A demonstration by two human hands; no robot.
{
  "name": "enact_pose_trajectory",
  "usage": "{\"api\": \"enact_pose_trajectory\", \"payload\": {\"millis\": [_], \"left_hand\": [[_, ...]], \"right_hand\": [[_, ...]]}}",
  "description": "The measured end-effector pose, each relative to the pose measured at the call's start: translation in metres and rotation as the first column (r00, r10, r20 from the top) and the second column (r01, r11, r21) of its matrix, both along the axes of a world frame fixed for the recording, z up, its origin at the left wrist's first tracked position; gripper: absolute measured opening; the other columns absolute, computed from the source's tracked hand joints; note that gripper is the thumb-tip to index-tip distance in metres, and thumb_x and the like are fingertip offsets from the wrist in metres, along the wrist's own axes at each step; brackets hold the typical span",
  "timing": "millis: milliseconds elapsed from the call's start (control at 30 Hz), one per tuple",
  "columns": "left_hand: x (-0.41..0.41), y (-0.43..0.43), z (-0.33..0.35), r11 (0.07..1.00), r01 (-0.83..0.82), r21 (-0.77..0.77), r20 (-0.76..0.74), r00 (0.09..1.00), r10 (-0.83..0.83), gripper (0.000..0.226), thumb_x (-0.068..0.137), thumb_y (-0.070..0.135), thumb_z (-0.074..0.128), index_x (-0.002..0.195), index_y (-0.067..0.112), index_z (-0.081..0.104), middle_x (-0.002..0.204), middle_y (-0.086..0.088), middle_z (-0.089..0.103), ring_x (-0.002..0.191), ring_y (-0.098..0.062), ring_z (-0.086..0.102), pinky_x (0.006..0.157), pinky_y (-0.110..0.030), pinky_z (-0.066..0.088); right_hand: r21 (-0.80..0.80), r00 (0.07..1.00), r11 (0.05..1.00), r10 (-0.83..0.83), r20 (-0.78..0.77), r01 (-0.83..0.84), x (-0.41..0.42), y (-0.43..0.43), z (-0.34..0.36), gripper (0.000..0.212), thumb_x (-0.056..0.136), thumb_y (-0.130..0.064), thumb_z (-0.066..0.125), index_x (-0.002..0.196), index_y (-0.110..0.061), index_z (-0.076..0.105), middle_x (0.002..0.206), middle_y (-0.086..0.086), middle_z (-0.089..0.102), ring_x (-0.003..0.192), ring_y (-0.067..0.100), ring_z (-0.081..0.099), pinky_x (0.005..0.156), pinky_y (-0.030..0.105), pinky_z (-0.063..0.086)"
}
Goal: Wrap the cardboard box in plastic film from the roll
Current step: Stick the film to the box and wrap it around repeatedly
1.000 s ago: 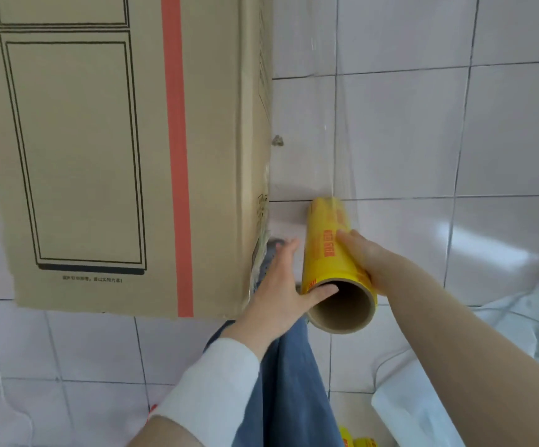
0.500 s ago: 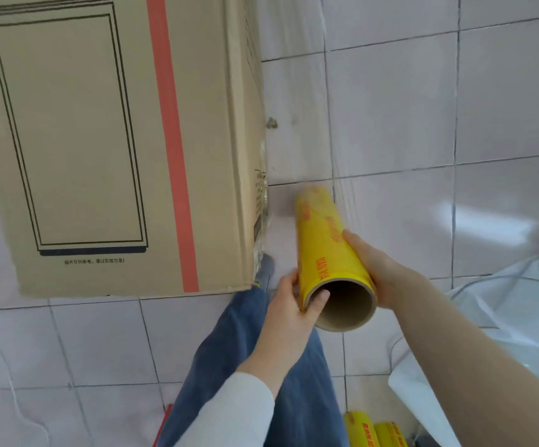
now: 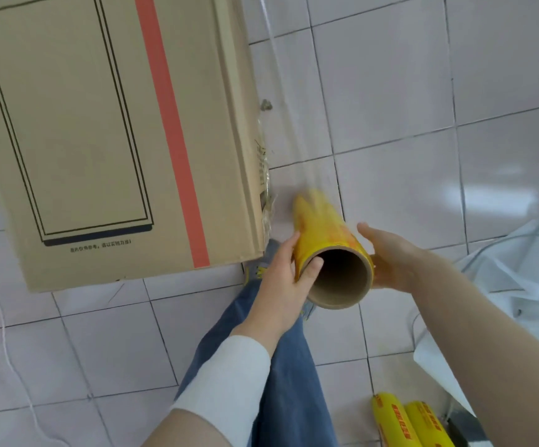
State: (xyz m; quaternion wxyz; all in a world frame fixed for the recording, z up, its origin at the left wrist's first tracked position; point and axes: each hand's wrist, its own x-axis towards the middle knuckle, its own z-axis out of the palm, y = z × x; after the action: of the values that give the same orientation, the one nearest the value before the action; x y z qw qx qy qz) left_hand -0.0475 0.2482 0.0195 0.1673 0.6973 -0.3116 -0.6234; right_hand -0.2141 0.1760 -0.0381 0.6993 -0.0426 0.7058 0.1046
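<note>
Box (image 3: 100,124): directly left of the left fingers, close but not touching. Its right side face runs away from the person.

Nearest: two spare rolls (image 3: 413,424) on the floor, below and behind the right hand, well apart from it.

Roll (image 3: 319,227) is held between both hands. Long axis points away and down, roughly parallel to that side face; the far end is blurred.

Left hand (image 3: 281,279): thumb hooked on the core rim, fingers curled round the roll's left side. It's the hand nearer the box.

Right hand (image 3: 390,262): cups the roll's right side, thumb on top. Other fingers are hidden behind the roll, so can't tell their spread.

Only container: the core, open end towards the person, nothing visible inside.

Film (image 3: 297,130) runs from the roll, beyond the fingertips, to the box's far right edge. Some is crinkled on the side face.

My read: the wrap is under way, and the next pass has to swing left round the near corner.
</note>
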Motion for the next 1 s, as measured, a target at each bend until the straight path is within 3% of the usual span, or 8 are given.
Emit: {"api": "enact_pose_trajectory", "payload": {"millis": [67,133,233,400,467,567,833,1000], "left_hand": [[-0.008,0.026,0.008,0.997,-0.067,0.030,-0.001,0.998,0.067,0.041,0.091,0.033,0.048,0.130,0.027,0.036,0.112,0.025,0.047,0.101,0.017,0.046,0.080,0.006,0.033],[-0.014,0.052,0.012,0.993,-0.073,0.098,0.026,0.997,0.071,0.039,0.092,0.033,0.048,0.128,0.024,0.039,0.109,0.018,0.053,0.102,0.009,0.051,0.073,0.006,0.034],[-0.009,0.071,0.011,0.978,0.011,0.209,0.049,0.999,-0.022,0.043,0.089,0.042,0.050,0.126,0.020,0.043,0.108,0.010,0.055,0.111,-0.011,0.053,0.069,-0.001,0.037],[0.015,0.042,0.004,0.966,0.200,0.166,-0.059,0.980,-0.193,0.075,0.085,0.046,0.054,0.147,0.025,0.016,0.147,0.014,0.022,0.138,-0.003,0.018,0.109,-0.022,0.019],[0.019,0.031,0.000,0.915,0.388,0.109,-0.062,0.922,-0.383,0.070,0.088,0.044,0.053,0.146,0.024,0.020,0.155,0.006,0.018,0.141,-0.009,0.017,0.112,-0.025,0.016],[0.025,0.030,-0.001,0.843,0.534,0.066,0.024,0.844,-0.536,0.063,0.089,0.044,0.052,0.143,0.021,0.031,0.152,0.000,0.026,0.139,-0.014,0.023,0.110,-0.023,0.018],[0.030,0.075,-0.004,0.911,0.395,0.116,-0.016,0.918,-0.396,0.065,0.089,0.046,0.048,0.145,0.022,0.024,0.150,0.001,0.030,0.139,-0.013,0.027,0.110,-0.025,0.025],[0.042,0.109,-0.004,0.913,0.369,0.175,-0.129,0.928,-0.350,0.092,0.069,0.070,0.051,0.145,0.043,0.007,0.147,0.007,0.033,0.134,-0.012,0.034,0.108,-0.032,0.036]], "right_hand": [[0.004,0.997,1.000,-0.024,0.079,0.024,0.001,0.022,0.003,0.061,0.092,-0.058,0.046,0.137,-0.017,0.045,0.112,0.018,0.064,0.089,0.030,0.065,0.071,0.040,0.056],[-0.015,0.991,0.997,-0.074,0.111,0.076,0.011,0.042,0.009,0.057,0.092,-0.055,0.046,0.134,-0.016,0.048,0.110,0.015,0.066,0.088,0.027,0.066,0.071,0.037,0.055],[-0.046,0.998,0.998,-0.036,0.046,0.039,0.024,0.057,0.007,0.067,0.089,-0.058,0.050,0.146,-0.027,0.034,0.136,0.014,0.054,0.111,0.034,0.060,0.095,0.051,0.049],[0.041,0.999,0.998,0.049,0.004,-0.049,0.039,0.061,0.009,0.065,0.087,-0.063,0.047,0.143,-0.032,0.035,0.131,0.015,0.056,0.112,0.036,0.060,0.097,0.054,0.047],[0.018,1.000,1.000,0.008,0.016,-0.008,0.043,0.067,0.008,0.055,0.094,-0.056,0.041,0.143,-0.032,0.034,0.133,0.014,0.055,0.115,0.034,0.058,0.100,0.052,0.046],[0.034,0.997,0.997,-0.069,0.042,0.067,0.042,0.085,0.009,0.054,0.095,-0.057,0.037,0.138,-0.024,0.045,0.128,0.014,0.060,0.109,0.031,0.062,0.092,0.047,0.051],[0.107,0.950,0.947,-0.308,0.050,0.301,0.033,0.126,0.015,0.060,0.089,-0.054,0.051,0.122,-0.005,0.057,0.090,0.018,0.068,0.072,0.030,0.064,0.059,0.032,0.054],[0.039,0.995,0.994,-0.102,0.010,0.101,0.049,0.129,0.022,0.045,0.097,-0.049,0.044,0.124,-0.014,0.049,0.087,0.011,0.062,0.069,0.025,0.061,0.053,0.031,0.052]]}}
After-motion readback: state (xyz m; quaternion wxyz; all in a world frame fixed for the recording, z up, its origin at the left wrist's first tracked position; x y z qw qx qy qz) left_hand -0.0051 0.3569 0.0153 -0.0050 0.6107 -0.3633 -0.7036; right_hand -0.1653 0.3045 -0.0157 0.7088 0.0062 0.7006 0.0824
